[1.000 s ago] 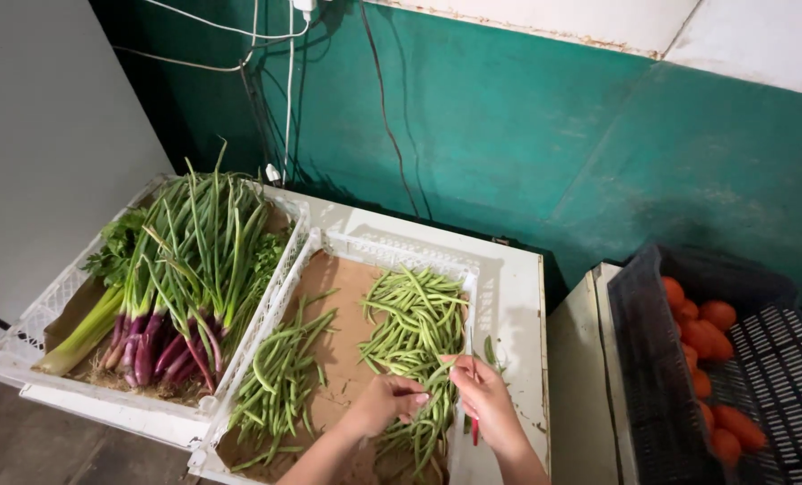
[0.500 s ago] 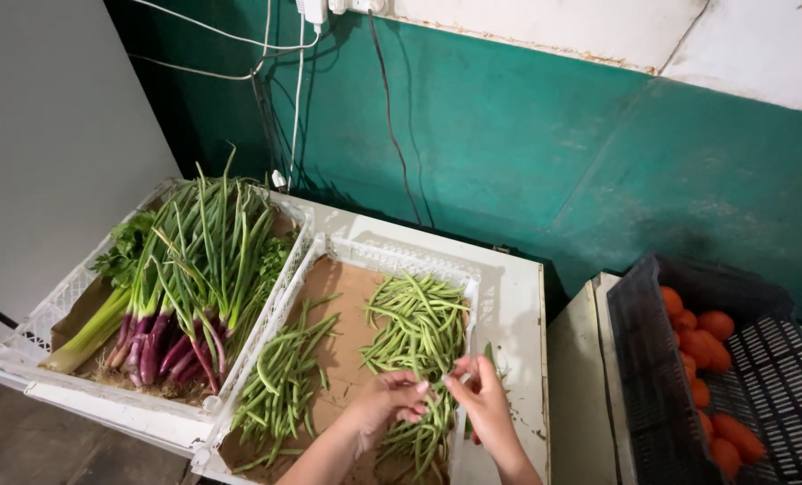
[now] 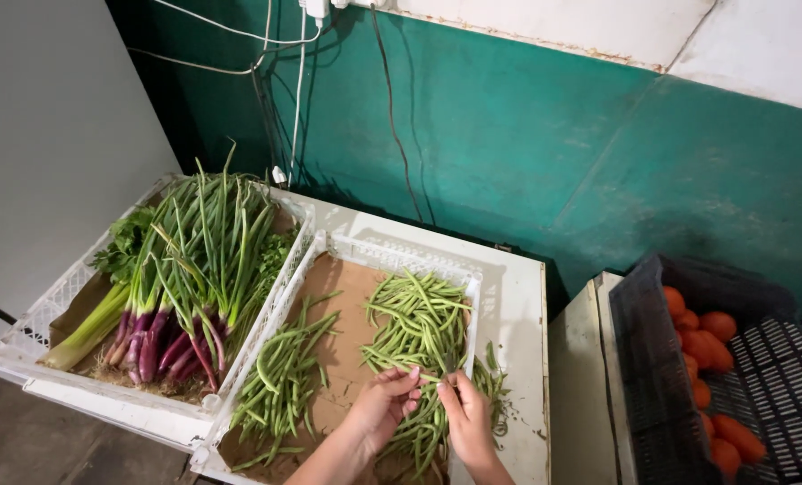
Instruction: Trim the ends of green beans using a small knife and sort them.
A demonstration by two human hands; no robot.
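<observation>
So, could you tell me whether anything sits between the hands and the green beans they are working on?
Nothing visible does: the left hand and right hand are already on a green bean, held between them over the bean pile in the white crate.

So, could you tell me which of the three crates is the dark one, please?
The black crate at far right, holding orange-red round fruit. The two white crates, one with spring onions and one with green beans, sit left of it.

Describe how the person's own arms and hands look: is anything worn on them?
Both arms are bare as far as the picture shows; no sleeve is in view. The left hand and the right hand wear no gloves. The left fingers have pink-painted nails. I see no rings, watch or bracelet.
</observation>
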